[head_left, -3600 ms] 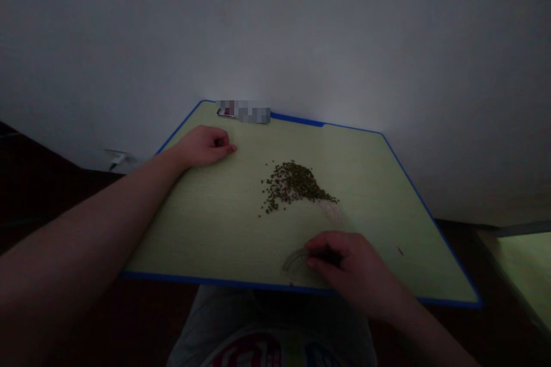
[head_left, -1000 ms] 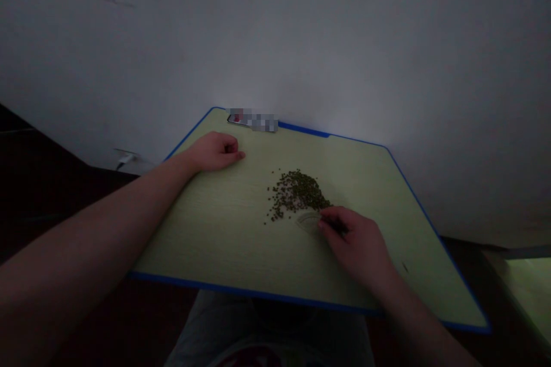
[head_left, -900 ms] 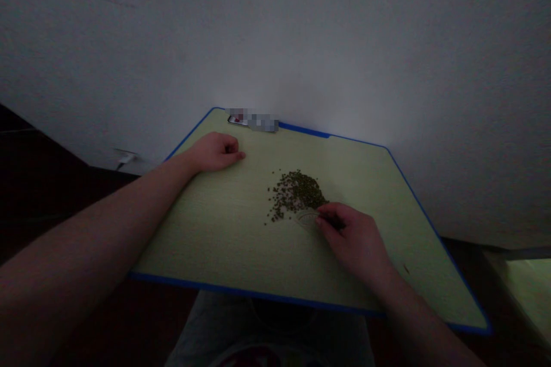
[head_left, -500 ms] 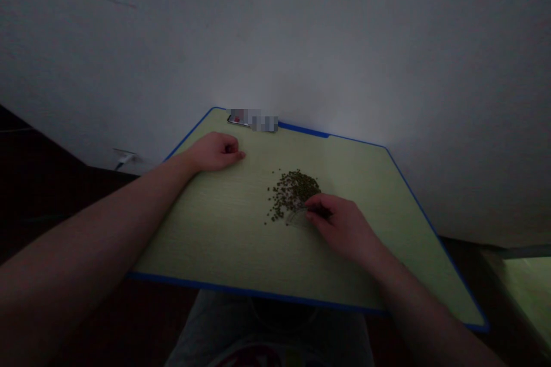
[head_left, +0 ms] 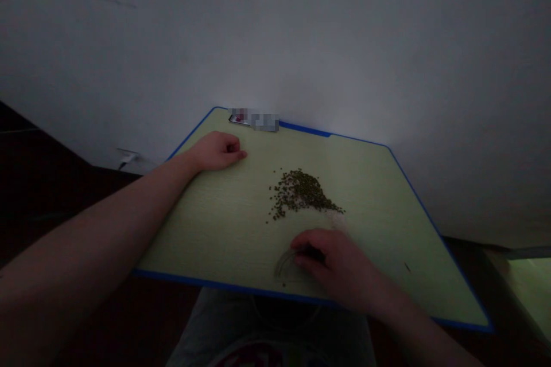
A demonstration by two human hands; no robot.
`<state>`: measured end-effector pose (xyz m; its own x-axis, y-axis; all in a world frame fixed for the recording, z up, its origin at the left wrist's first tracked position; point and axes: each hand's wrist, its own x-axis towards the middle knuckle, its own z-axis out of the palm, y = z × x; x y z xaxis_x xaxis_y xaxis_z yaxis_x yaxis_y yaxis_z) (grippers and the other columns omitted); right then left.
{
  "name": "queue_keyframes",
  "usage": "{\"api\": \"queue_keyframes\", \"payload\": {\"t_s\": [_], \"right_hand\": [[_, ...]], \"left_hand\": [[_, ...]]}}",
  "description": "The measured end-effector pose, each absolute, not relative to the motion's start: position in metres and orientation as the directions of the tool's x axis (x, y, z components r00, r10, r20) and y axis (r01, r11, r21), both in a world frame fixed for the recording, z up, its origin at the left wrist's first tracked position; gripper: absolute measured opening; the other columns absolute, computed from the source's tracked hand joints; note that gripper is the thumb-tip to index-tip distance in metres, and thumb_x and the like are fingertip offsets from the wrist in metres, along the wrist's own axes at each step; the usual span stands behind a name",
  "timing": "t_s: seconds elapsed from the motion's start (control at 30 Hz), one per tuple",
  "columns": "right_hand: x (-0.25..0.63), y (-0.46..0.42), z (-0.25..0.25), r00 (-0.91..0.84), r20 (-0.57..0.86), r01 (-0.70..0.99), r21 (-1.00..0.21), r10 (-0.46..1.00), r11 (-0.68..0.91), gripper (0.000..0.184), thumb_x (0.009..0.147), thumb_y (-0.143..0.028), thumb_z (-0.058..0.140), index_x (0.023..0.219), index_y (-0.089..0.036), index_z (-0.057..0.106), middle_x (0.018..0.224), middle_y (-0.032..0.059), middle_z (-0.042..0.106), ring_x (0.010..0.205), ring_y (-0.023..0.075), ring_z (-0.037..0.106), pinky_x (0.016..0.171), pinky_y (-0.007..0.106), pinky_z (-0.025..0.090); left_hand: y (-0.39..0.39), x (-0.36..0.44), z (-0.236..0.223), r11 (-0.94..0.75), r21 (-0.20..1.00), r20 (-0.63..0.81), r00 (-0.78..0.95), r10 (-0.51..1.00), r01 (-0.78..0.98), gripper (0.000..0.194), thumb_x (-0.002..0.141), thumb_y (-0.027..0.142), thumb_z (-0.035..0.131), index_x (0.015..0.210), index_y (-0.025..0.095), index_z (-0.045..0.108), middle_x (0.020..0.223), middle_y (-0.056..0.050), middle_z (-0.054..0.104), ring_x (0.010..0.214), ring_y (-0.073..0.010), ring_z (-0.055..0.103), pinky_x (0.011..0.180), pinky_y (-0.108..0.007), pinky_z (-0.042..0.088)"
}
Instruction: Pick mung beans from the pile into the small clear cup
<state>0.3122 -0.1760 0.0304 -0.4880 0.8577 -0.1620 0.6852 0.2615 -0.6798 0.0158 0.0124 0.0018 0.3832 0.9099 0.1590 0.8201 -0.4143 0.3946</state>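
My right hand (head_left: 329, 261) is near the table's front edge, its thumb and fingers pinched on a clear curved plastic piece (head_left: 284, 264) that resembles a protractor. One small bean (head_left: 284, 285) lies just in front of that piece. Beyond the hand is a loose pile of small green beans (head_left: 303, 188), perhaps mung beans, with a tail reaching right. Paler fine grains (head_left: 336, 219) show beside the tail and among the beans. My left hand (head_left: 218, 151) rests in a loose fist on the left part of the table, apart from the pile, with nothing visible in it.
The pale table (head_left: 206, 223) has a blue rim and stands against a grey wall (head_left: 275, 40). A phone-like flat object (head_left: 253, 120), partly blurred out, lies at the back edge. A plug (head_left: 128, 157) sits in the wall at left. A small dark mark (head_left: 407, 267) is on the table's right side.
My right hand has drawn the clear piece from the pile's near edge toward the table's front edge. The tail of beans and the pale grains are now uncovered. My left hand stays put.
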Motion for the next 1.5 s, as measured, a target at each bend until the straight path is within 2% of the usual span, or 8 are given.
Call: {"api": "queue_keyframes", "payload": {"t_s": [0.33, 1.03, 1.2, 1.3, 1.4, 1.5], "right_hand": [[0.326, -0.196, 0.027, -0.41, -0.214, 0.653, -0.747, 0.886, 0.122, 0.016, 0.084, -0.015, 0.057, 0.092, -0.023, 0.068, 0.086, -0.0006, 0.07, 0.079, 0.0145, 0.063, 0.071, 0.026, 0.046], [0.336, -0.205, 0.022, -0.376, -0.216, 0.666, -0.739, 0.901, 0.101, 0.015, 0.084, -0.017, 0.057, 0.093, -0.024, 0.068, 0.088, 0.0012, 0.07, 0.081, 0.0173, 0.064, 0.072, 0.03, 0.048], [0.331, -0.193, 0.026, -0.36, -0.096, 0.665, -0.724, 0.928, 0.184, 0.013, 0.088, -0.019, 0.054, 0.092, -0.023, 0.066, 0.087, 0.0014, 0.07, 0.08, 0.0167, 0.064, 0.072, 0.029, 0.047], [0.321, -0.176, 0.031, -0.329, -0.014, 0.724, -0.646, 0.944, 0.242, 0.014, 0.087, -0.015, 0.054, 0.092, -0.022, 0.065, 0.086, 0.0021, 0.07, 0.078, 0.017, 0.063, 0.072, 0.03, 0.046], [0.309, -0.159, 0.033, -0.339, 0.013, 0.764, -0.579, 0.941, 0.284, 0.013, 0.085, -0.013, 0.056, 0.09, -0.021, 0.065, 0.086, 0.0029, 0.07, 0.078, 0.0176, 0.062, 0.072, 0.03, 0.044], [0.298, -0.146, 0.03, -0.353, 0.035, 0.763, -0.567, 0.935, 0.31, 0.013, 0.084, -0.012, 0.056, 0.091, -0.02, 0.064, 0.088, 0.0034, 0.07, 0.08, 0.0176, 0.062, 0.073, 0.03, 0.044]], "left_hand": [[0.012, 0.016, 0.002, -0.397, 0.409, 0.144, 0.371, 0.917, 0.822, 0.035, 0.077, 0.05, 0.053, 0.063, 0.017, 0.054, 0.054, 0.002, 0.049, 0.052, -0.0111, 0.042, 0.054, -0.027, 0.029], [0.013, 0.015, 0.001, -0.414, 0.403, 0.159, 0.383, 0.91, 0.816, 0.035, 0.077, 0.05, 0.054, 0.063, 0.017, 0.055, 0.054, 0.002, 0.05, 0.052, -0.0108, 0.042, 0.053, -0.027, 0.029], [0.012, 0.016, 0.002, -0.404, 0.406, 0.14, 0.381, 0.914, 0.82, 0.036, 0.078, 0.05, 0.053, 0.063, 0.018, 0.055, 0.053, 0.002, 0.048, 0.052, -0.0114, 0.041, 0.054, -0.027, 0.029], [0.011, 0.016, 0.003, -0.4, 0.414, 0.138, 0.378, 0.915, 0.818, 0.035, 0.077, 0.049, 0.054, 0.064, 0.018, 0.054, 0.054, 0.002, 0.048, 0.053, -0.0113, 0.041, 0.054, -0.027, 0.028], [0.01, 0.016, 0.004, -0.397, 0.427, 0.143, 0.373, 0.917, 0.812, 0.035, 0.077, 0.05, 0.054, 0.063, 0.018, 0.054, 0.053, 0.002, 0.048, 0.053, -0.0112, 0.04, 0.054, -0.028, 0.028], [0.009, 0.017, 0.005, -0.394, 0.429, 0.14, 0.371, 0.918, 0.813, 0.035, 0.077, 0.05, 0.053, 0.062, 0.018, 0.053, 0.053, 0.002, 0.048, 0.052, -0.0112, 0.04, 0.054, -0.028, 0.028]]}}
